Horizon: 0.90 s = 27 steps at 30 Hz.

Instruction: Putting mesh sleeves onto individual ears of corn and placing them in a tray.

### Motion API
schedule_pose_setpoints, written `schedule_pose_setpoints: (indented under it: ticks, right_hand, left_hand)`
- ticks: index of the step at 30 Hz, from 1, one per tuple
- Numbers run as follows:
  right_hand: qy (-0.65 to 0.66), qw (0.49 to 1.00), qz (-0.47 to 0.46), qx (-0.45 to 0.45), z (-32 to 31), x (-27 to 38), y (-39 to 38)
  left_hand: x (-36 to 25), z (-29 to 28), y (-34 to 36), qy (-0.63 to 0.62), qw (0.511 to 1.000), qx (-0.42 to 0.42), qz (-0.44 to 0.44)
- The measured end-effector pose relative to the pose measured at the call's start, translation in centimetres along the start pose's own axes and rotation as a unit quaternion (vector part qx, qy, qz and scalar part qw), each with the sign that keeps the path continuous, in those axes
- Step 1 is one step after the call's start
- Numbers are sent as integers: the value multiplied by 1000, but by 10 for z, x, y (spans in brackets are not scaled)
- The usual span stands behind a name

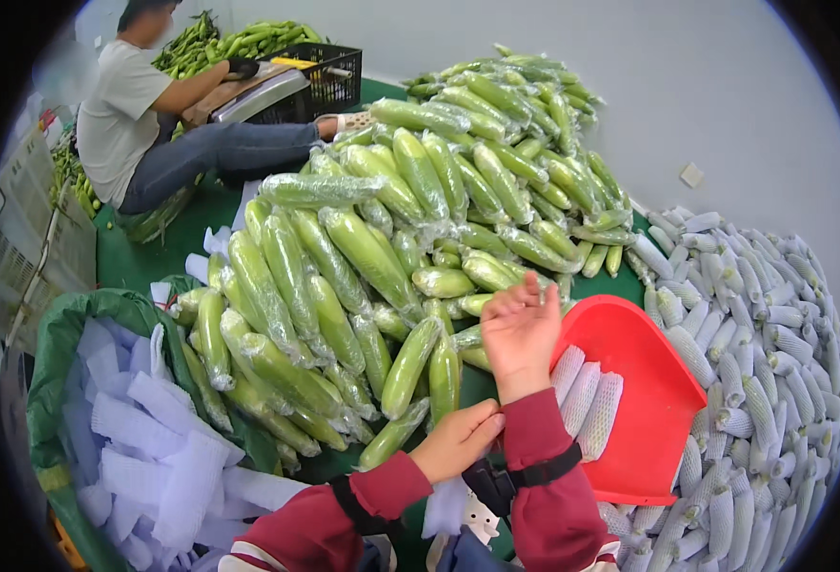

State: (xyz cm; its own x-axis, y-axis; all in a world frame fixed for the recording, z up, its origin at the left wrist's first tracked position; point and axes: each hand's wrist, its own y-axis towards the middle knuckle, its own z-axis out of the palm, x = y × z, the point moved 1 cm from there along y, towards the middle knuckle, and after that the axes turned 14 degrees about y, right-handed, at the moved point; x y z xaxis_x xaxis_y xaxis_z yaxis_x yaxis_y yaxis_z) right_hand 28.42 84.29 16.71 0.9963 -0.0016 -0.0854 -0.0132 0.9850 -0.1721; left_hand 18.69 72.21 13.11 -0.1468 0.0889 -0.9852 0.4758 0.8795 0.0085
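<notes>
My right hand (523, 334) is raised with the palm showing and the fingers apart and loosely bent, nothing in it. My left hand (458, 440) has thumb and fingers closed at the edge of the right sleeve cuff (526, 419), just below the right wrist. Beyond both hands spreads a big heap of green ears of corn (344, 253), wrapped in clear film. Right beside my right hand, a red plastic scoop (634, 381) holds three ears in white foam netting (591, 410).
At left stands a green bag (48, 400) full of white foam net sleeves (167, 448). Netted ears (753, 372) are piled along the right wall. A seated co-worker (143, 114) is at back left, near a black crate (336, 76) and more green ears (258, 40).
</notes>
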Motion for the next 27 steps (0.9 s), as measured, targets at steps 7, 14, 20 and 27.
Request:
schedule_pose_setpoints:
  ticks: [7, 14, 20, 27]
  right_hand:
    - [-745, 437, -327, 383, -36, -28, -2]
    - [-470, 880, -63, -20, -69, -14, 15]
    - [-189, 962, -53, -191, -104, 24, 59]
    - [-271, 935, -153, -171, -100, 37, 74]
  left_hand:
    - [27, -13, -10, 128, 992, 14, 14]
    - [42, -62, 2, 21, 997, -44, -54]
    - [69, -25, 6, -110, 965, 165, -170]
    - [51, 27, -16, -301, 910, 166, -231]
